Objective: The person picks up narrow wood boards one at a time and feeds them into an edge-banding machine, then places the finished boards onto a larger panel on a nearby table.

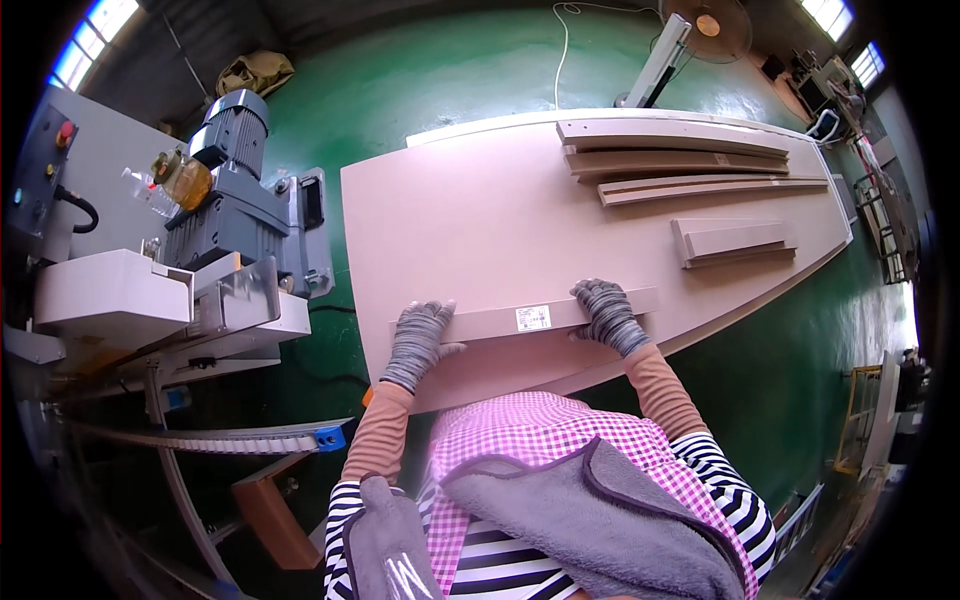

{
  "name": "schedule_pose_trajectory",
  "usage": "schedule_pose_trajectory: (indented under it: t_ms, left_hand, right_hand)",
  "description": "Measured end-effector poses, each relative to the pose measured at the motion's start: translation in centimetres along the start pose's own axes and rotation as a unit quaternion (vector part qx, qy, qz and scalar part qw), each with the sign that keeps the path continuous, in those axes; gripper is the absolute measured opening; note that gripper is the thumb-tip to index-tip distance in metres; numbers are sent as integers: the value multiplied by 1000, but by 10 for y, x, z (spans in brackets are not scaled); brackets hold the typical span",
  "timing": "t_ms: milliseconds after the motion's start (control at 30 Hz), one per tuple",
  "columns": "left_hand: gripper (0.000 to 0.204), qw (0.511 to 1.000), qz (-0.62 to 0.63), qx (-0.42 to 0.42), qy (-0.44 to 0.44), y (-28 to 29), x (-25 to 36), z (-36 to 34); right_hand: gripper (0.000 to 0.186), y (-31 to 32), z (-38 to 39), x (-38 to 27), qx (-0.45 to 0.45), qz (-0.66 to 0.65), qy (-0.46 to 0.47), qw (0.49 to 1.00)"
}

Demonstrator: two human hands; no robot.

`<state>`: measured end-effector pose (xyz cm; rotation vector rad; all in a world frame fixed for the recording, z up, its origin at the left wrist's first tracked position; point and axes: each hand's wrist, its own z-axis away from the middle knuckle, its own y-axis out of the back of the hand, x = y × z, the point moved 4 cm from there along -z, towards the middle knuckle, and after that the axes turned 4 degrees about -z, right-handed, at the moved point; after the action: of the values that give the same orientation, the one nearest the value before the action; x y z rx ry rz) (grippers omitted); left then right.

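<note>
A long, narrow pinkish-brown board (485, 324) lies crosswise before me on a wide panel of the same colour (470, 220). It bears a white printed label (533, 318) at its middle. Both my hands wear grey striped knit gloves. My left hand (421, 342) grips the board near its left end, fingers over the far edge and thumb by the near one. My right hand (608, 316) holds it right of the label, with the fingers curled over it; the board's right end sticks out beyond that hand.
Several long strips (690, 160) lie at the panel's far right, with a short stack of boards (733, 240) nearer. On my left stand a machine with a grey motor (235, 135), a bottle of amber liquid (185, 182) and a metal rail (220, 440). A fan (708, 28) stands beyond.
</note>
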<state>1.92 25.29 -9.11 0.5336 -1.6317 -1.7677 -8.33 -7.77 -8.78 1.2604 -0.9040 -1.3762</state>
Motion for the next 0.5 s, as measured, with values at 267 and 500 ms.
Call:
schedule_pose_trajectory:
  t_ms: [267, 500]
  left_hand:
    - [77, 992, -16, -111, 49, 5, 5, 0]
    - [60, 994, -23, -98, 32, 11, 6, 1]
  right_hand:
    - [71, -4, -12, -3, -88, 30, -42, 995]
    - [63, -2, -15, -8, -67, 12, -48, 997]
